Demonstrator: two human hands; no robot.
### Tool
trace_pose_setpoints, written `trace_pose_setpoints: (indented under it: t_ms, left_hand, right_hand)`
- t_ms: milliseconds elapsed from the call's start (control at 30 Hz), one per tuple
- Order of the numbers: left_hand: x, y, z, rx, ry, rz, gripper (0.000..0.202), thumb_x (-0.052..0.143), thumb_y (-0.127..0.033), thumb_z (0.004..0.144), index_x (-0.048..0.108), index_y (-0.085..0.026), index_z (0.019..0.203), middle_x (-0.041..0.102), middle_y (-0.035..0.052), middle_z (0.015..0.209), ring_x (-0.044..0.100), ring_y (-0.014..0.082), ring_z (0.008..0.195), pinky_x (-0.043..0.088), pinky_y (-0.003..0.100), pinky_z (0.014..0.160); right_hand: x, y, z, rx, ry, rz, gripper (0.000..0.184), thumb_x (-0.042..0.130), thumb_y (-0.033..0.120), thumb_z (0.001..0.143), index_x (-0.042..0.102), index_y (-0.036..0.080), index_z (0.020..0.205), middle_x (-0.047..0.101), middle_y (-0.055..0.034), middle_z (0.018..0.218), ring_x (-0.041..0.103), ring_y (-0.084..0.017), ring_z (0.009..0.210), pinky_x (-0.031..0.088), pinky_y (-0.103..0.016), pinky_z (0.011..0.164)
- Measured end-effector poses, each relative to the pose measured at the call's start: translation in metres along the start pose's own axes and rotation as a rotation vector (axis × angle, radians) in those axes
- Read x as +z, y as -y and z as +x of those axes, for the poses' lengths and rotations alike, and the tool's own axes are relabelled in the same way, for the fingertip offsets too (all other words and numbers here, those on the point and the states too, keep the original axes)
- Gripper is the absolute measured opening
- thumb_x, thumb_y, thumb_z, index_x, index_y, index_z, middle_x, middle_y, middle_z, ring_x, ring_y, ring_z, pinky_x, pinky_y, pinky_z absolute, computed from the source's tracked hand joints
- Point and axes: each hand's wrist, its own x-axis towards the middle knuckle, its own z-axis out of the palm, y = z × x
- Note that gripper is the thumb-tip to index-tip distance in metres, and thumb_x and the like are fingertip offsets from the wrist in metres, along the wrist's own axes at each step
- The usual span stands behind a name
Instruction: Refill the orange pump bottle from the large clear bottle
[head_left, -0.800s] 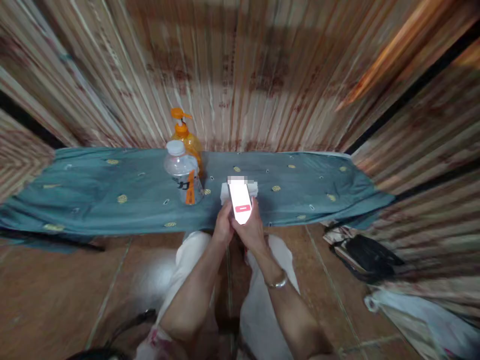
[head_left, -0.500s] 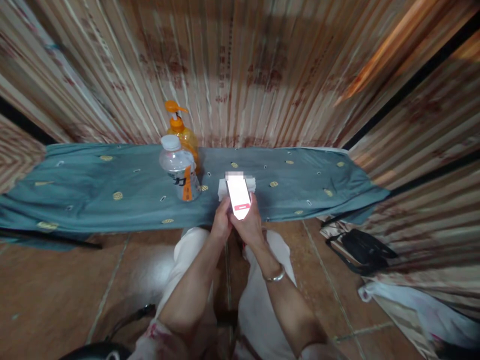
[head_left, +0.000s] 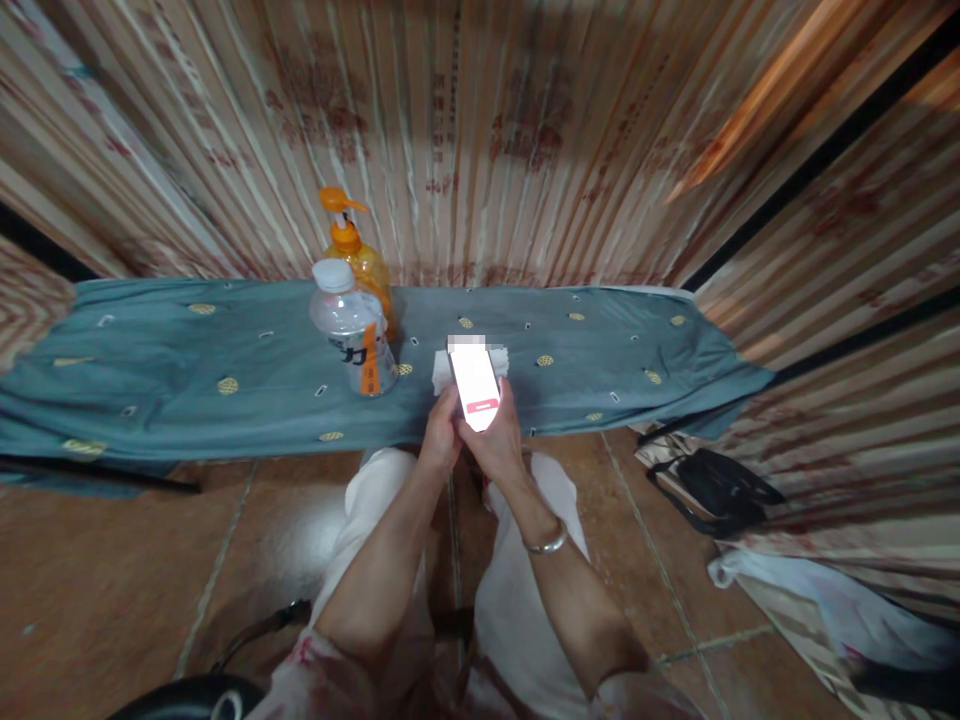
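Over the near edge of the teal-clothed bench (head_left: 187, 390), left hand (head_left: 441, 447) and right hand (head_left: 496, 447) curl fingers round a slim white-lit phone (head_left: 473, 387); best braced by both.

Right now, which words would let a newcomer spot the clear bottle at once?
Look along the teal cloth below the striped wall. Left of the lit phone stands the clear bottle; unlike the orange pump bottle behind it, it has a white screw cap.

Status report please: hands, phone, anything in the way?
Left hand and right hand both hold phone, screen lit. Bottle stands left of it, apart. Nothing over the screen.
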Motion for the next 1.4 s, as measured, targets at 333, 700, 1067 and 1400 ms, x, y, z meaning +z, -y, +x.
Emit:
trace_pose_setpoints:
  t_ms: [333,700,1067,1400]
  left_hand:
    - [0.002,-0.001,-0.002,0.009,-0.007,0.034,0.032,0.082,-0.040,0.077,0.075,-0.014,0.095,0.080,0.0090,0.100,0.072,0.0306,0.113,0.053,0.041,0.103]
    - [-0.002,-0.009,-0.008,-0.076,-0.025,0.105,0.037,0.071,-0.044,0.087,0.067,-0.016,0.111,0.077,0.0150,0.113,0.073,0.0287,0.109,0.054,0.039,0.093]
    - [-0.007,-0.013,-0.003,-0.076,-0.005,0.152,0.039,0.071,-0.048,0.087,0.065,-0.019,0.111,0.076,0.0159,0.114,0.071,0.0309,0.117,0.049,0.046,0.106]
    - [-0.009,-0.020,-0.007,-0.066,0.007,0.169,0.041,0.071,-0.049,0.087,0.065,-0.019,0.113,0.077,0.0160,0.114,0.072,0.0307,0.116,0.048,0.049,0.109]
  right_hand:
    - [-0.002,-0.003,0.001,-0.030,-0.029,0.011,0.094,0.076,0.033,0.071,0.036,0.010,0.153,0.058,-0.0226,0.149,0.057,-0.037,0.137,0.048,-0.056,0.116]
    - [-0.023,-0.009,0.008,0.016,-0.092,0.037,0.100,0.075,0.030,0.070,0.030,0.009,0.157,0.047,-0.0239,0.160,0.049,-0.036,0.147,0.041,-0.054,0.122]
    - [-0.071,-0.050,0.038,0.045,-0.196,-0.022,0.103,0.078,0.035,0.069,0.030,0.015,0.157,0.049,-0.0210,0.159,0.051,-0.036,0.145,0.043,-0.055,0.120]
    - [-0.137,-0.112,0.098,0.227,-0.195,-0.268,0.100,0.077,0.032,0.068,0.035,0.004,0.154,0.061,-0.0258,0.145,0.061,-0.037,0.134,0.048,-0.052,0.114]
